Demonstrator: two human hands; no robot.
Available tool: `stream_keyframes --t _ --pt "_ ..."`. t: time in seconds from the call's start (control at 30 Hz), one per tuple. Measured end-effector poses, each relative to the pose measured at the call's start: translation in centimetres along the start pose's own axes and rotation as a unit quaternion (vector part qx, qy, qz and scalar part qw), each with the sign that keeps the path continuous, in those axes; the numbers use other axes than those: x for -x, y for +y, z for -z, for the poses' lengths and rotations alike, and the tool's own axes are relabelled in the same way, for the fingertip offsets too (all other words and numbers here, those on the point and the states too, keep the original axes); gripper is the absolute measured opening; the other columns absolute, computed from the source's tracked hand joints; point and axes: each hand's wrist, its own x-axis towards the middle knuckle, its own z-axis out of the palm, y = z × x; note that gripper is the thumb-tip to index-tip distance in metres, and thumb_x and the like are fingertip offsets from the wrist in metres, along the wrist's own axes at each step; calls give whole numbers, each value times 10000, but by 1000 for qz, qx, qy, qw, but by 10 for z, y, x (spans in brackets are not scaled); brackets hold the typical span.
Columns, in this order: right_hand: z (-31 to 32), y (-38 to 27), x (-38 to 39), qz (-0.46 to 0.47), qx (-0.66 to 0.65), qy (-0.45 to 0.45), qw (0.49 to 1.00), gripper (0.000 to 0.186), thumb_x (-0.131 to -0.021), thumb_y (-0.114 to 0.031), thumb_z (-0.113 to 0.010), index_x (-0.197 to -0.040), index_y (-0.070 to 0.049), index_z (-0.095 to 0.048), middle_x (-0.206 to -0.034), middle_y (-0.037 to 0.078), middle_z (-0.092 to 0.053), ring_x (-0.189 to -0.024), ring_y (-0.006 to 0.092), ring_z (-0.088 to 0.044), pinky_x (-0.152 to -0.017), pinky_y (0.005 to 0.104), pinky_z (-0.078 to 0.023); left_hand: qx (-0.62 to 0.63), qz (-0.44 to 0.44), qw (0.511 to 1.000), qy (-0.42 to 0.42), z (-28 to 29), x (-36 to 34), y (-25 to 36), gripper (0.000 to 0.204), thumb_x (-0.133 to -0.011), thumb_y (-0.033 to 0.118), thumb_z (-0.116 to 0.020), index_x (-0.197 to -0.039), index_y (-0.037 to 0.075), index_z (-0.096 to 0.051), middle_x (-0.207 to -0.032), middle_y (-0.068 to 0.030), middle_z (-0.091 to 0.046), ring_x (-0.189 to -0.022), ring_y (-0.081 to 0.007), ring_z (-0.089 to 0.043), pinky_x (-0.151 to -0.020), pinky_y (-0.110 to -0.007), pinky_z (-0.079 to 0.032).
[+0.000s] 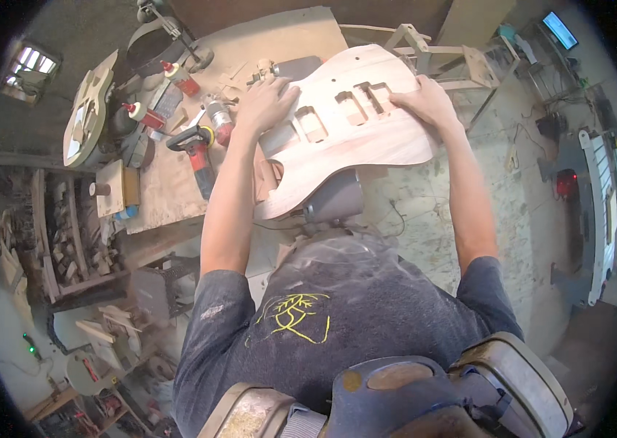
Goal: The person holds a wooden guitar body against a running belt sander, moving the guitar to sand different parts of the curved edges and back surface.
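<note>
A pale, unfinished wooden electric guitar body (pixel 352 139) lies in front of me, tilted, with several cavities cut through its face. Its left part rests over the workbench, while its right part reaches past the bench edge. My left hand (pixel 268 102) holds the body's far left edge, fingertips bent at the rim. At the opposite end, my right hand (pixel 425 102) grips the right edge, its thumb on the top face near a cavity and the other fingers partly hidden. A red-and-black power sander (pixel 197 155) lies left of my left forearm, next to a silver-and-red power tool (pixel 219 120).
Two red glue bottles (pixel 181 79) (pixel 146 117) lie on the plywood workbench (pixel 166 186). Another guitar body (pixel 89 117) stands at the far left. Below it, a rack (pixel 75 233) holds wood offcuts. A wooden frame (pixel 440 62) stands beyond my right hand.
</note>
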Motion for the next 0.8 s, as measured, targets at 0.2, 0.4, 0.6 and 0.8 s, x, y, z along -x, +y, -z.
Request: stream_keyframes --t 0.2,0.4,0.6,0.8 --pt "-21 -69 24 30 -23 -42 998 789 -679 -553 -761 -1130 84 -654 -1194 269 -648 -1131 386 -635 -988 435 -495 -10 101 988 -117 56 47 -35 568 -941 575 -532 -1228 111 -688 -1097 -193 -719 -1048 -345 -674 -912 -432 -503" --pt "-59 -116 35 117 -6 16 993 744 -670 -514 -751 -1112 79 -668 -1232 289 -618 -1196 424 -562 -1023 446 -469 39 129 972 -191 95 80 -73 625 -891 620 -593 -1111 55 -744 -980 -171 -742 -896 -296 -716 -821 -400 -524" --pt "-81 -155 42 191 10 14 981 794 -671 -501 -725 -1246 38 -631 -1220 261 -608 -1208 425 -541 -1036 450 -454 141 173 945 -240 96 122 -112 709 -881 642 -620 -1303 74 -665 -1097 -169 -728 -924 -227 -702 -841 -355 -511" --pt "-103 -171 43 223 -36 -16 974 844 -708 -504 -738 -1338 29 -564 -1240 227 -580 -1240 392 -505 -1052 449 -428 249 163 927 -228 102 163 -115 816 -925 579 -606 -1585 197 -317 -1378 -204 -597 -1141 -244 -642 -1011 -346 -444"
